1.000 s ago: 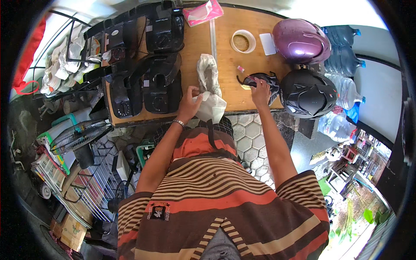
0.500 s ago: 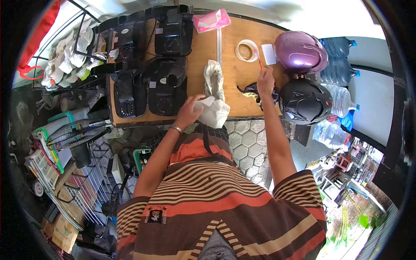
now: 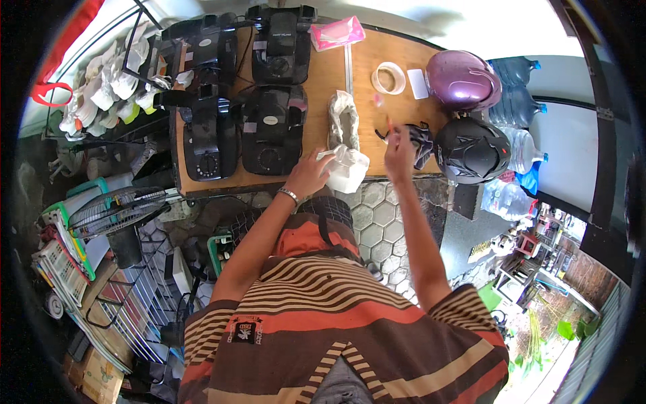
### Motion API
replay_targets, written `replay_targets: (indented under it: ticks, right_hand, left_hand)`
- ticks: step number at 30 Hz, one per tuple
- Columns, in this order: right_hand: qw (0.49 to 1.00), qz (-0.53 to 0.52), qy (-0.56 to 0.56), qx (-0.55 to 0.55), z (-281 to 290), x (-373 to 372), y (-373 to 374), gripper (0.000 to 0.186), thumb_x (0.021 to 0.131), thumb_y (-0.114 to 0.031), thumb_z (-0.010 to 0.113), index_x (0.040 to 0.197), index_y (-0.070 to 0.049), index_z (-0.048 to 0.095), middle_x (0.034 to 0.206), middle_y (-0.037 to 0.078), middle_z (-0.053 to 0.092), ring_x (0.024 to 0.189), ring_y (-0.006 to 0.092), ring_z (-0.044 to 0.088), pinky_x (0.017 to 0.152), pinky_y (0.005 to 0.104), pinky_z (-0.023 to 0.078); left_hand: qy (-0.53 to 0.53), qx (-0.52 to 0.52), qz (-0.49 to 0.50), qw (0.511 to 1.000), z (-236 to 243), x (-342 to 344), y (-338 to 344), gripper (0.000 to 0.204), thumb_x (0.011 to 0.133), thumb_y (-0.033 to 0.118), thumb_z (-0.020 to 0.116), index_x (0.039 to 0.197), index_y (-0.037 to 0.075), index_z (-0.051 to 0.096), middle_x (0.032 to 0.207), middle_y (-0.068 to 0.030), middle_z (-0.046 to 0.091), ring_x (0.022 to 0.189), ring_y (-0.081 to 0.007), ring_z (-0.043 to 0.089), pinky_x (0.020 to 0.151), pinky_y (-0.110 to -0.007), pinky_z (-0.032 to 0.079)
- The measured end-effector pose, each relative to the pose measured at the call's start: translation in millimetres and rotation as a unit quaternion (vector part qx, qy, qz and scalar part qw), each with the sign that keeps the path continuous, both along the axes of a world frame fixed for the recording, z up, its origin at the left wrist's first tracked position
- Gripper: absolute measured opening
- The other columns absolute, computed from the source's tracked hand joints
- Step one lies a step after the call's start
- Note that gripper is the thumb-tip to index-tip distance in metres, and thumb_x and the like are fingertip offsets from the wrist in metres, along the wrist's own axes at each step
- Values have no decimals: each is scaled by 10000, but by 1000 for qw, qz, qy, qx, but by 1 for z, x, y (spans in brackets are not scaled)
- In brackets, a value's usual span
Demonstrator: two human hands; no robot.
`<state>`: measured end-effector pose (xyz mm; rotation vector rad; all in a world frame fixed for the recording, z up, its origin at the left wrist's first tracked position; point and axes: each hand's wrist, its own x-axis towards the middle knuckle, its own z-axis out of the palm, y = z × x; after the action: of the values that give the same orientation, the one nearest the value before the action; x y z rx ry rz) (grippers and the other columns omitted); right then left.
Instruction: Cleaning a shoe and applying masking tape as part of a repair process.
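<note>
- Head view: white hollow piece (image 3: 349,172) lies at near edge of wooden table (image 3: 363,67), front end overhanging.
- Left hand (image 3: 308,174): fingertips touch the piece's left side; pinched or merely resting, cannot tell.
- Right hand (image 3: 400,153): fingers closed around slim orange stick (image 3: 389,124), far end blurred.
- Dark bundle (image 3: 423,144) just beside right hand, black helmet (image 3: 472,151) beyond.

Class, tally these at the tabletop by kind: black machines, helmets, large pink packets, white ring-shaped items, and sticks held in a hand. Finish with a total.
Black machines: 4
Helmets: 2
Large pink packet: 1
White ring-shaped item: 1
Orange-red stick in right hand: 1
Total: 9
</note>
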<state>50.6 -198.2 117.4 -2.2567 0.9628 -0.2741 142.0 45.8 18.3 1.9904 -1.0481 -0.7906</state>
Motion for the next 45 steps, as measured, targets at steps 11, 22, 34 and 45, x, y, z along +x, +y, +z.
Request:
replay_targets:
  ticks: [11, 22, 34, 45]
  right_hand:
    - [999, 25, 22, -29, -27, -80, 101, 334, 1032, -129, 514, 1363, -130, 555, 1175, 220, 673, 1032, 460, 661, 845, 548, 524]
    - [985, 121, 78, -97, -41, -112, 81, 374, 987, -87, 570, 1342, -204, 592, 1073, 138, 681, 941, 401, 677, 798, 514, 558]
    - [941, 255, 118, -189, -35, -134, 69, 482, 883, -23, 627, 1320, -224, 638, 966, 91, 634, 911, 315, 633, 813, 460, 492]
    - [944, 313, -39, -94, -35, -117, 54, 440, 908, 42, 590, 1297, -151, 662, 904, 121, 679, 766, 347, 636, 696, 437, 517]
  left_hand:
    - [-27, -14, -38, 999, -17, -1, -1, 544, 936, 177, 631, 1468, 138, 524, 1412, -211, 507, 1278, -419, 556, 1036, -495, 507]
    - [-9, 16, -55, 998, -18, -4, 4, 570, 938, 185, 620, 1497, 148, 513, 1427, -203, 484, 1316, -407, 536, 1046, -498, 505]
    - [-15, -21, -39, 999, -34, -17, 14, 564, 904, 117, 592, 1452, 248, 579, 1373, -189, 526, 1214, -424, 601, 1019, -514, 531]
    - [15, -25, -37, 999, -25, 8, 6, 532, 905, 25, 575, 1400, 216, 621, 1367, -187, 560, 1212, -417, 611, 1032, -469, 521]
